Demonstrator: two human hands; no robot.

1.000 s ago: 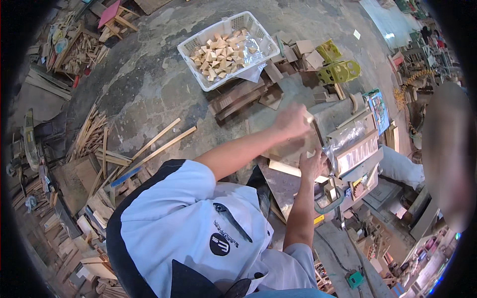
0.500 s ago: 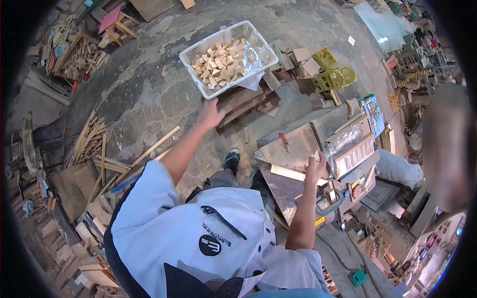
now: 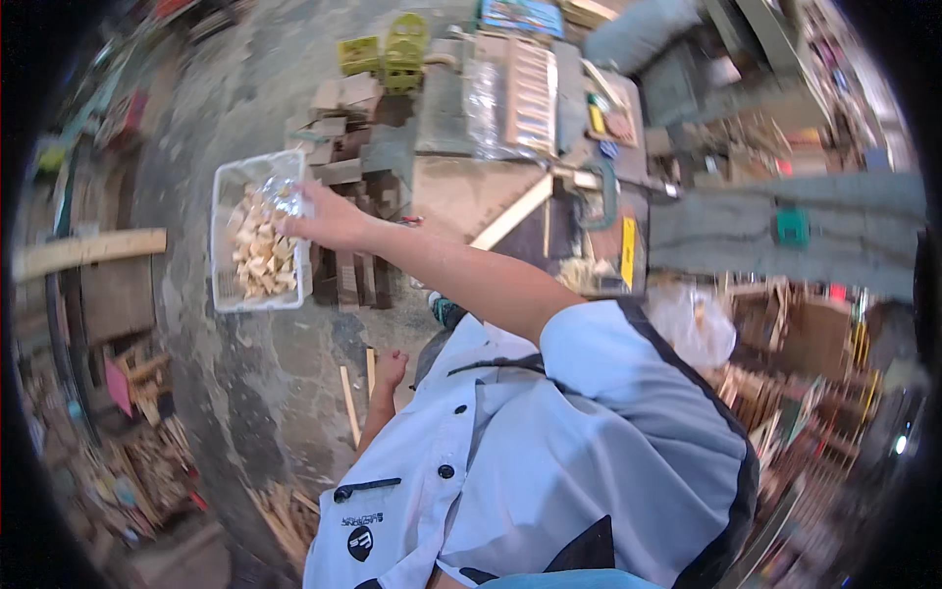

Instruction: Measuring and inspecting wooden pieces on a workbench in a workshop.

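Observation:
A white perforated plastic basket (image 3: 220,236) stands on the floor, holding many small pale wooden blocks (image 3: 263,250). Across its right rim reaches my right hand (image 3: 332,218), thumb and fingers apart over the blocks. A crumpled clear plastic sheet (image 3: 280,194) lies inside, close to those fingertips. Blur hides whether the fingers touch the sheet or a block. My left hand (image 3: 391,369) hangs low beside my body, its fingers curled, with nothing visible in them. Two thin wooden strips (image 3: 349,404) show on the floor next to it.
Brown boards (image 3: 345,280) are stacked right of the basket. A work surface (image 3: 446,187) farther right carries a pale wooden strip (image 3: 515,211), a red-handled tool (image 3: 410,221) and a slatted wooden piece (image 3: 530,98). Green plastic parts (image 3: 402,54) stand beyond. Scrap wood lies lower left.
My view has turned, so the basket now appears farther left. My right hand has moved from the work surface to the basket. My left hand has left the basket rim and dropped beside my body.

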